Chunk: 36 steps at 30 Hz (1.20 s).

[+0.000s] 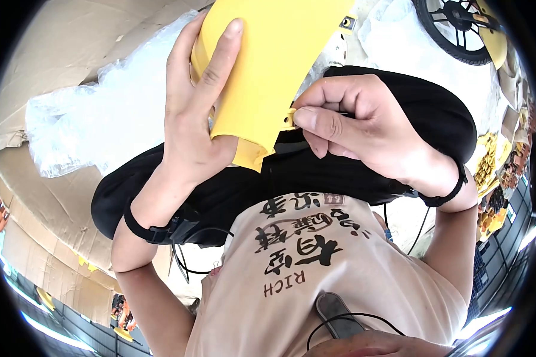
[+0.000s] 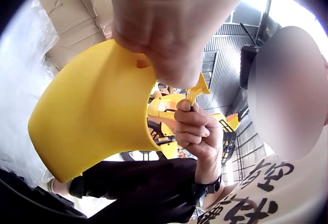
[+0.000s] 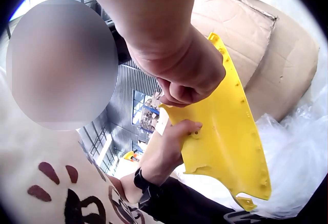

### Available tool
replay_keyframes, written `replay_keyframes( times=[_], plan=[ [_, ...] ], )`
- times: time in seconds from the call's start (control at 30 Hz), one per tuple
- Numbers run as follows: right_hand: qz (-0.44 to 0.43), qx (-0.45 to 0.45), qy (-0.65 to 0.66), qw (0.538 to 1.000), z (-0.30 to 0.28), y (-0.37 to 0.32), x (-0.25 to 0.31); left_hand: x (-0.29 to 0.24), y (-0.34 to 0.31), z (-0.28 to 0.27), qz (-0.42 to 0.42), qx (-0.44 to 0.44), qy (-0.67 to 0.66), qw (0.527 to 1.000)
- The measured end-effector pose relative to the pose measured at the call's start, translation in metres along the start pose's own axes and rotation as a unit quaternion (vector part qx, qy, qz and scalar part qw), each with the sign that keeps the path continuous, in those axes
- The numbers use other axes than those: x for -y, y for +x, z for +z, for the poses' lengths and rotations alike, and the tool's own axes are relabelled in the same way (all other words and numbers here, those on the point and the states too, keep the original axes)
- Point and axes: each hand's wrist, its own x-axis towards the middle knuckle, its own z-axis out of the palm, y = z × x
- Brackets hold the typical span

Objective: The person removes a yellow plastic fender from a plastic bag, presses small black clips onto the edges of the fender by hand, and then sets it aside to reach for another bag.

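Observation:
A curved yellow plastic panel [image 1: 274, 65] is held up over the lap. My left hand [image 1: 190, 113] grips it by its left side, fingers along the outer face; in the right wrist view the thumb [image 3: 187, 128] presses the inner face beside a small holed lug. With thumb and forefinger, my right hand [image 1: 360, 122] pinches a small dark piece [image 2: 192, 108] right at a holed tab [image 1: 288, 119] on the panel's near edge. Fingertips hide most of that piece. Another tab farther up the edge carries a metal clip [image 1: 348, 23].
Clear plastic wrap [image 1: 95, 113] lies on cardboard [image 1: 47, 208] at the left. A black spoked wheel [image 1: 458, 27] stands at the upper right. Black-trousered legs [image 1: 131, 199] are folded beneath the panel. Yellow parts [image 1: 488, 157] are piled at the far right.

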Motion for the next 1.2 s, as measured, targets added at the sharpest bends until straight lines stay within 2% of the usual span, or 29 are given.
replay_keyframes(
  times=[0.07,0.13,0.2,0.27,0.4,0.43,0.5,0.53,0.6,0.67,0.73,0.8,0.87,0.93,1.0,1.07,1.17,1.2],
  plan=[
    [-0.018,0.0,0.052,0.999,0.001,0.001,0.003,-0.001,-0.002,0.003,-0.005,0.007,-0.009,1.0],
    [-0.028,0.014,0.069,0.997,0.001,0.001,-0.001,-0.006,-0.008,0.011,-0.076,-0.004,-0.163,0.984],
    [-0.038,0.027,0.088,0.995,0.0,0.001,-0.002,-0.005,-0.005,0.009,-0.044,-0.001,-0.117,0.992],
    [-0.01,0.01,0.056,0.998,-0.003,0.002,0.002,-0.001,0.0,0.006,-0.008,-0.009,-0.016,1.0],
    [0.019,-0.021,0.041,0.999,0.001,0.001,0.006,-0.005,-0.001,0.008,-0.018,-0.009,-0.008,1.0],
    [0.019,-0.02,0.042,0.999,0.002,0.002,0.004,-0.01,0.002,0.009,-0.009,-0.011,0.031,0.999],
    [0.014,-0.045,-0.045,0.998,0.004,0.003,-0.001,-0.011,0.001,0.009,0.0,-0.011,0.068,0.998],
    [0.015,-0.046,-0.044,0.998,0.004,0.004,-0.002,-0.007,-0.001,0.008,-0.018,-0.009,0.034,0.999],
    [-0.001,-0.04,0.045,0.998,0.004,0.006,-0.003,-0.004,-0.002,0.008,-0.034,-0.009,-0.001,0.999],
    [-0.032,-0.01,0.066,0.997,0.003,0.005,-0.001,-0.003,-0.003,0.006,-0.12,0.028,-0.106,0.987],
    [-0.067,0.021,0.088,0.994,0.002,0.005,0.0,0.0,-0.003,0.004,-0.097,0.038,-0.121,0.987],
    [-0.079,0.066,0.137,0.985,0.0,0.003,-0.001,-0.002,-0.003,0.003,-0.141,0.027,-0.286,0.947],
    [-0.085,0.07,0.139,0.984,0.0,0.004,-0.002,-0.007,-0.003,0.001,-0.133,0.033,-0.269,0.953],
    [-0.055,0.089,0.159,0.982,0.001,0.003,-0.002,-0.01,-0.002,0.002,-0.127,0.037,-0.254,0.958],
    [-0.078,0.091,0.151,0.981,0.005,0.005,-0.007,-0.011,-0.002,0.003,-0.081,0.052,-0.193,0.976],
    [-0.071,0.079,0.119,0.987,0.006,0.007,-0.009,-0.007,-0.006,0.004,-0.075,0.062,-0.194,0.976],
    [-0.087,0.051,0.079,0.992,0.006,0.009,-0.009,-0.006,-0.007,0.006,-0.106,0.06,-0.187,0.975],
    [-0.097,0.034,0.079,0.992,0.007,0.01,-0.009,-0.011,-0.005,0.004,-0.154,0.063,-0.238,0.957]
  ],
)
